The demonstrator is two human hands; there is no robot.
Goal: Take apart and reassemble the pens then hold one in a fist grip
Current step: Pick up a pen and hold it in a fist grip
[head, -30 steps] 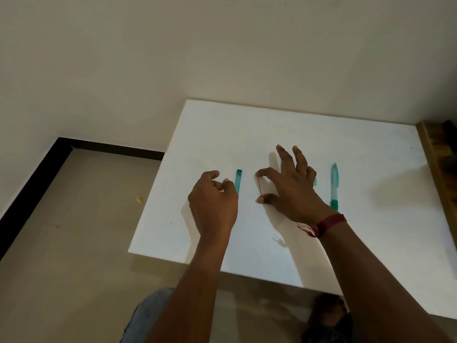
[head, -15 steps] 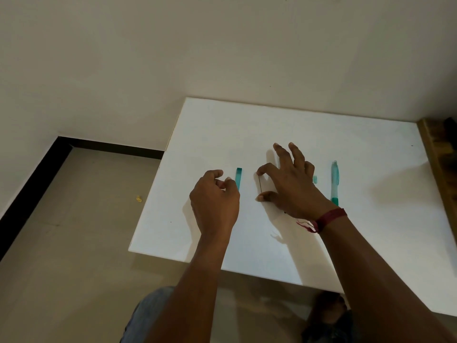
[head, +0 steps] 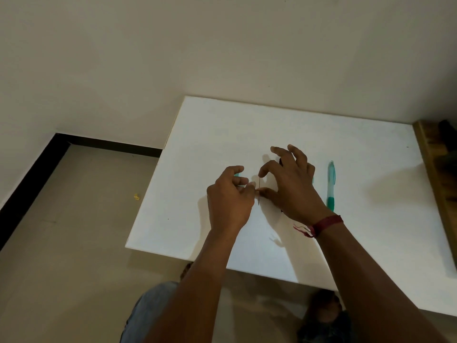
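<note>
At the middle of the table [head: 222, 125], the right grip [head: 294, 191] arched over a thin refill [head: 259, 183], forefinger tip at its far end and thumb lower down, pinching it. The left grip [head: 228, 196] was loosely curled, fingertips meeting the refill beside that thumb; whether it held could not be told. A teal part [head: 237, 174] lay half hidden behind its fingers. One whole pen [head: 331, 184] lay just right of the right grip. Judgement: parts were laid side by side for orderly reassembly, and both grips steadied a rod too thin for one.
</note>
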